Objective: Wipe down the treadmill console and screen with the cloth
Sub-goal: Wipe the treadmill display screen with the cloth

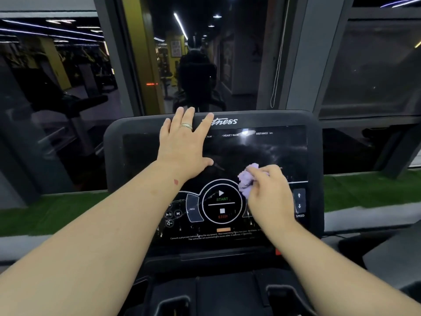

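The black treadmill console (315,156) fills the middle of the view, its dark screen (262,153) above a panel with START and STOP buttons (222,201). My left hand (184,142) lies flat with spread fingers on the screen's upper left, fingertips over the console's top edge. My right hand (268,190) grips a crumpled lilac cloth (247,179) and presses it against the console at the screen's lower edge, right of the START ring. Streaks and smears show on the screen and panel.
A tray with cup holders (173,302) sits below the console. Speed arrows (299,200) lie at the panel's right. Behind the console stands a glass window (200,53) with gym reflections, and green turf (364,190) runs along its base.
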A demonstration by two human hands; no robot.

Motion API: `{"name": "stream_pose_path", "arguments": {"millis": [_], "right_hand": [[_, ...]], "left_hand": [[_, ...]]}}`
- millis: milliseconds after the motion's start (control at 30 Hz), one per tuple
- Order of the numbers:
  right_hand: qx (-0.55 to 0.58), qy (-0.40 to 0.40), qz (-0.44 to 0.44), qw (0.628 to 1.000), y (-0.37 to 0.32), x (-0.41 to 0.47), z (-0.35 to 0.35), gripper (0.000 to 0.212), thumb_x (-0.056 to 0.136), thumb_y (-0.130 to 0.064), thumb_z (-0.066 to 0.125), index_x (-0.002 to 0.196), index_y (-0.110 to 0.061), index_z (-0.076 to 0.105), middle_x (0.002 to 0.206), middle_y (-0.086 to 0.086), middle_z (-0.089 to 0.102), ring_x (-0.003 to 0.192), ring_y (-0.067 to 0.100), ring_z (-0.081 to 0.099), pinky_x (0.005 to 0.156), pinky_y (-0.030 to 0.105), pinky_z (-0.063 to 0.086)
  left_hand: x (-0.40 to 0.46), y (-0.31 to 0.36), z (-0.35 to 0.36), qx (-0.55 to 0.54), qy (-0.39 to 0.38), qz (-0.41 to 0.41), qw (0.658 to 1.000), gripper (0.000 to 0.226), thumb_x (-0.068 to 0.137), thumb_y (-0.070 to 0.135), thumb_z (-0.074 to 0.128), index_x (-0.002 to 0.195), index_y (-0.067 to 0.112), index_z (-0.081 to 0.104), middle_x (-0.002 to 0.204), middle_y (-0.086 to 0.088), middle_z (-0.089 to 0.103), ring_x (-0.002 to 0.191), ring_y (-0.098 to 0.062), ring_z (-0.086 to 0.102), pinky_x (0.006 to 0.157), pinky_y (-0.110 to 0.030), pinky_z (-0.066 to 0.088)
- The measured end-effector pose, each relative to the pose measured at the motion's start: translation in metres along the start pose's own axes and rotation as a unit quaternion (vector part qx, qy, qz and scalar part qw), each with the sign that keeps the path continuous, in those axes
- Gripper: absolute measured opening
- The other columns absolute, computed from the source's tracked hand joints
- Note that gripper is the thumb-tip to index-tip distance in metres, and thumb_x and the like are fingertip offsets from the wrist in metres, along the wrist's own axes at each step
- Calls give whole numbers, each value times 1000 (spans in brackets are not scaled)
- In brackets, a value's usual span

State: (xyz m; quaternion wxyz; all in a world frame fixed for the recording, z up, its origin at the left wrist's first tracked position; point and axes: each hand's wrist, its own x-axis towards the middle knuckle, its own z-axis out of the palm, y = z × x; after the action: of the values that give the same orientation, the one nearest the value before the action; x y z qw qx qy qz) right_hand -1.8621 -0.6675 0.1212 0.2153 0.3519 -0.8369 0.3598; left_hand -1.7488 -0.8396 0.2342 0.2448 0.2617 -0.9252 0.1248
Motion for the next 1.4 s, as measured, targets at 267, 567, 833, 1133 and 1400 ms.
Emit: {"name": "stream_pose_path", "arguments": {"millis": [267, 567, 833, 1133, 1400], "right_hand": [[-16, -74, -147, 986, -19, -11, 7, 28, 82, -25, 41, 93, -31, 65, 98, -8, 58, 82, 20, 58, 66, 35, 55], [-33, -77, -177, 981, -34, -22, 21, 27, 82, -16, 49, 97, -30, 66, 99, -4, 56, 82, 24, 56, 70, 32, 53], [-10, -97, -147, 984, -68, -50, 40, 25, 79, -13, 50, 92, -30, 62, 97, -10, 52, 83, 18, 57, 68, 33, 53], [13, -17, -26, 999, -92, -60, 52, 39, 83, -11, 49, 112, -24, 71, 97, 2, 54, 79, 29, 58, 61, 35, 49], [-39, -28, -40, 998, -111, -55, 66, 36, 88, -11, 52, 117, -26, 67, 102, 2, 57, 84, 27, 56, 66, 36, 52]], "left_hand": [[-2, -18, -2, -13, -12, 40, 999, 114, 78, 60, 77, 160, 38, 2, 170, -5, -2, 157, -27, -6, 125, -48, 6], [-15, -65, -6, -21, -10, -14, 1000, 124, 70, 65, 80, 160, 39, -1, 169, -15, -2, 156, -33, -6, 126, -50, 3], [-22, -89, -4, -22, 20, -23, 999, 124, 64, 75, 77, 160, 38, 8, 163, -12, 20, 154, -34, 8, 125, -50, 7], [-22, -92, 5, -16, 36, -16, 999, 123, 66, 78, 74, 160, 37, 6, 164, -12, 19, 155, -33, 7, 125, -50, 6], [-22, -98, 3, -29, 31, -1, 999, 120, 69, 76, 73, 160, 38, 5, 165, -8, 17, 155, -31, 5, 125, -49, 5]]}}
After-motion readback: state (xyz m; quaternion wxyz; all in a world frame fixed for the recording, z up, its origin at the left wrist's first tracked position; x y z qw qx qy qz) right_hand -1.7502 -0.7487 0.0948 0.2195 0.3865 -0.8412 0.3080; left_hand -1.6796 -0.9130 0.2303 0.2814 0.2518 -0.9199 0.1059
